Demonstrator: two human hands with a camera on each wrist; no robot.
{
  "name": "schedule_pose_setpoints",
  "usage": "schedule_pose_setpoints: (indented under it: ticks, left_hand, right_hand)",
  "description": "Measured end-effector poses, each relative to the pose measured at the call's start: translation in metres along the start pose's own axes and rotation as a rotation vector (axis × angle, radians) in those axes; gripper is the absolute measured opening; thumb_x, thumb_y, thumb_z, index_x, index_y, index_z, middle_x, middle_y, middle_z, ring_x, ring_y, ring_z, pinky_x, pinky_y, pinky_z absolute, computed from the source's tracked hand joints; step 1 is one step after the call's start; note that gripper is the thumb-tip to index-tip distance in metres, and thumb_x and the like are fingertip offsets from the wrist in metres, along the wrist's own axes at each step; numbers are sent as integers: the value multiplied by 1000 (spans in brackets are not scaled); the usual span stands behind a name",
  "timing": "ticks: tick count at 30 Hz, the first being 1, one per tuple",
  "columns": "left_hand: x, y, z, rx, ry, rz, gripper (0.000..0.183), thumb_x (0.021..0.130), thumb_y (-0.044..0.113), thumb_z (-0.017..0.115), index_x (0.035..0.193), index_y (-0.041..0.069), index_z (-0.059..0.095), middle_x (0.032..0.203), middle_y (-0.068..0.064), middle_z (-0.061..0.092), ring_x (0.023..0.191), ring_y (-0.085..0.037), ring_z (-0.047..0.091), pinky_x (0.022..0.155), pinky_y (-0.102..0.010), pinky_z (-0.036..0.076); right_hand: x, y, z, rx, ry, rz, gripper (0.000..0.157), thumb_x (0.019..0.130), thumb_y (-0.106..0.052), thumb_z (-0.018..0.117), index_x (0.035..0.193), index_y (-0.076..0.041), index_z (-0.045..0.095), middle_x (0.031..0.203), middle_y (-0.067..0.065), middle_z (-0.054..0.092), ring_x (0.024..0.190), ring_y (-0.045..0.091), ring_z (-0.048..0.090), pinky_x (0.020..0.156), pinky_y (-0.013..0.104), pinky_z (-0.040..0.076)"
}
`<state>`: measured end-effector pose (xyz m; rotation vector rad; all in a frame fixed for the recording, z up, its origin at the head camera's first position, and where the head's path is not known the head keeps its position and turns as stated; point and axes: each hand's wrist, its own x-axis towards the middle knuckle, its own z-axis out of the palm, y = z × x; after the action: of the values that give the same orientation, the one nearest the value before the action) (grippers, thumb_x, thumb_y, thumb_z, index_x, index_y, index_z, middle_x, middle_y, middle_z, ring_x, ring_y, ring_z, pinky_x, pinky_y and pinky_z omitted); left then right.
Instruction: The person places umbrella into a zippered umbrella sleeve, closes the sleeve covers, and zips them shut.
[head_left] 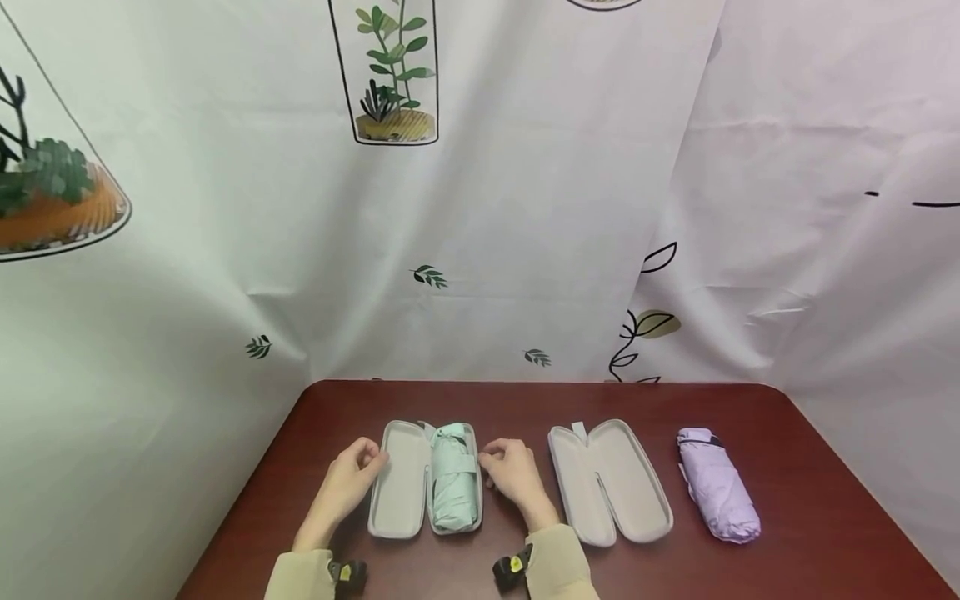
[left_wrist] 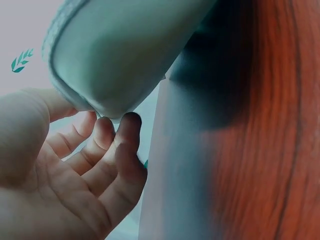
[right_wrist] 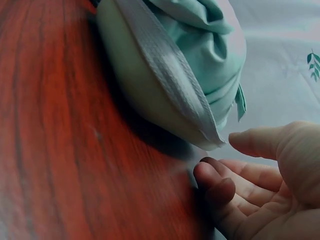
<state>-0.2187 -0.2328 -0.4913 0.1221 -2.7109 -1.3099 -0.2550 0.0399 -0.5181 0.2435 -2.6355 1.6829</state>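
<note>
A pale hard zip case [head_left: 399, 492] lies unfolded on the table, with a folded mint-green umbrella [head_left: 453, 479] in its right half. My left hand [head_left: 354, 477] is at the outer edge of the left half; in the left wrist view its thumb and curled fingers [left_wrist: 131, 127] pinch the case's rim [left_wrist: 75, 97]. On the other side my right hand [head_left: 513, 473] is beside the right half. The right wrist view shows its thumb and fingertips [right_wrist: 205, 172] spread around the case's zip edge [right_wrist: 175, 70], with a small gap. The umbrella bulges above that edge.
A second pale case [head_left: 630, 483] lies spread wide to the right of my right hand. Farther right rests a folded lavender umbrella [head_left: 718, 487]. The dark red table [head_left: 345, 400] ends at a printed white curtain [head_left: 480, 208].
</note>
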Motion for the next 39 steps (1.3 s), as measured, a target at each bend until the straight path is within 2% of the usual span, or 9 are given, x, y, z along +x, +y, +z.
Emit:
schedule_pose_setpoints:
  ticks: [5, 9, 16, 20, 24, 30, 34, 39]
  left_hand:
    - [0, 0, 1, -20, -3, -19, 19, 94, 24, 65, 100, 9, 56, 81, -3, 53, 70, -16, 47, 61, -29, 38]
    - [1, -1, 2, -49, -19, -29, 24, 95, 26, 64, 110, 8, 55, 88, -5, 57, 76, -17, 50, 66, -31, 41]
    - [1, -2, 1, -117, -57, -16, 41, 98, 27, 61, 131, 5, 51, 113, -13, 63, 102, -26, 60, 83, -40, 48]
    - [0, -4, 3, -228, -103, -35, 50, 99, 27, 58, 141, 3, 43, 123, -21, 60, 111, -33, 58, 87, -47, 49]
    - [1, -7, 9, -394, -172, -102, 57, 101, 30, 53, 148, 5, 32, 133, -27, 52, 116, -37, 54, 86, -49, 49]
    - [2, -15, 16, -507, -223, -176, 67, 101, 38, 51, 152, 7, 22, 146, -27, 35, 132, -43, 37, 100, -57, 36]
    - [2, -16, 19, -594, -262, -199, 72, 101, 42, 49, 154, 6, 16, 152, -26, 25, 139, -45, 25, 106, -62, 26]
    - [1, -18, 22, -751, -294, -201, 70, 102, 44, 46, 155, 8, 17, 156, -22, 22, 142, -42, 19, 108, -63, 20]
  right_hand:
    - [-1, -1, 3, 11, -14, 3, 10, 88, -11, 67, 91, -2, 71, 57, 5, 64, 47, 18, 60, 49, 30, 46]
    - [-1, -1, 3, 27, -7, 8, 8, 87, -11, 68, 88, -3, 71, 56, 4, 64, 45, 17, 60, 45, 28, 45]
    - [0, 0, 4, 71, -3, 3, 7, 87, -8, 67, 86, -3, 72, 55, 6, 63, 42, 15, 58, 43, 29, 47]
    - [-2, 1, 6, 85, 2, -5, 7, 87, -7, 66, 85, -3, 72, 53, 4, 62, 40, 14, 57, 41, 28, 46]
    - [-3, 4, 6, 91, 6, -11, 7, 86, -6, 66, 85, -3, 72, 52, 2, 62, 38, 12, 55, 40, 27, 46]
    - [-4, 6, 7, 99, 3, -12, 7, 87, -5, 66, 86, -2, 71, 51, -2, 61, 38, 11, 54, 40, 28, 47]
    - [-4, 5, 7, 106, 4, -4, 7, 88, -6, 66, 85, -1, 71, 52, 1, 61, 39, 11, 54, 40, 28, 47]
    - [-4, 3, 7, 107, 7, -9, 7, 88, -5, 66, 85, -1, 71, 53, 3, 62, 39, 11, 54, 40, 27, 47]
